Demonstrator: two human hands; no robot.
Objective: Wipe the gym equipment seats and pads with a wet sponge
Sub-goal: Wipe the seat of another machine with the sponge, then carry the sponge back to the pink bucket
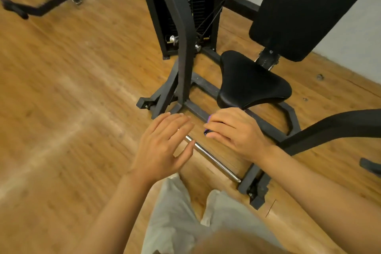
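Two black pads sit ahead of me on the machine: the tall back pad (309, 6) at upper right and the saddle-shaped seat (251, 80) below it. My right hand (237, 132) hovers just in front of the seat, fingers curled round a purple sponge (207, 128), mostly hidden. My left hand (162, 146) floats beside it, fingers spread loosely, holding nothing.

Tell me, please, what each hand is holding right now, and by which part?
The right hand grips a small purple thing, mostly hidden, probably the sponge; the place of hold cannot be told. The left hand is open and holds nothing.
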